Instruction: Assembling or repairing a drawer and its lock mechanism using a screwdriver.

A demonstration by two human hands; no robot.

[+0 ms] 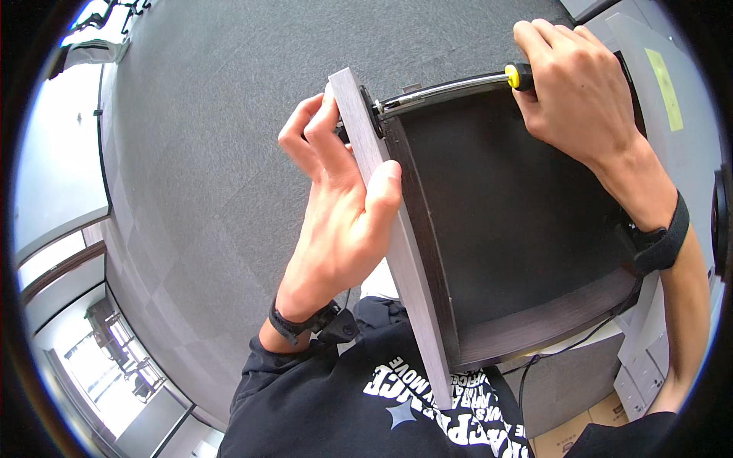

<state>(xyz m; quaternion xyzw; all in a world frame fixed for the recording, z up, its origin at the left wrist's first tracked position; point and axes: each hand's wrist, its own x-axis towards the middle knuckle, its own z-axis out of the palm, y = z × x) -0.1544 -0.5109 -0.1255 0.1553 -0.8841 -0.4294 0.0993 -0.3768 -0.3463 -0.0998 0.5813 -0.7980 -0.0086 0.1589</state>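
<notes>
the left hand is closed around the pale grey front panel of a dark wooden drawer box, thumb on the inner side, fingers wrapped over the outer face near the panel's upper end. the right hand is clenched on the black and yellow handle of a screwdriver, whose metal shaft runs along the box's top edge to the panel's upper corner. the box is held up in front of the person's dark printed shirt, above the grey carpet floor.
</notes>
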